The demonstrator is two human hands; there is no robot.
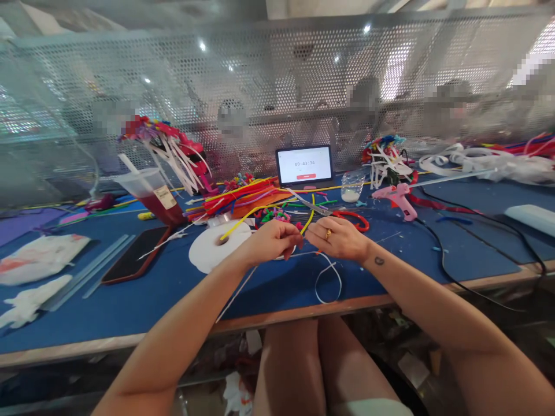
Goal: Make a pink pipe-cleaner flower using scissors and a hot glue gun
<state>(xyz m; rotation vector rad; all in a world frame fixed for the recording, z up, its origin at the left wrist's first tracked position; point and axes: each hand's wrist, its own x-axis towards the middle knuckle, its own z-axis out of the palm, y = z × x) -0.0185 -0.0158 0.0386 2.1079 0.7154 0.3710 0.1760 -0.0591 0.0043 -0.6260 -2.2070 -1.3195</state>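
Note:
My left hand (277, 238) and my right hand (336, 237) meet above the front of the table, fingertips pinched and almost touching. A thin white ribbon (329, 299) seems to pass between them; one tail slants down to the left, and a loop lies beneath my right hand. The pinch points are partly hidden by my fingers. A yellow pipe cleaner (309, 221) rises just behind my fingertips. Beside my left hand lies a white ribbon roll (203, 251). Scissors with red-orange handles (353, 218) rest right behind my right hand.
A phone (134, 255), a drink cup (162, 199) and white packets (41, 257) lie left. Pipe cleaners (243, 193), a timer screen (304, 164) and a plastic cup (351, 188) stand behind. To the right are a pink glue gun (401, 199) and its black cord (437, 248).

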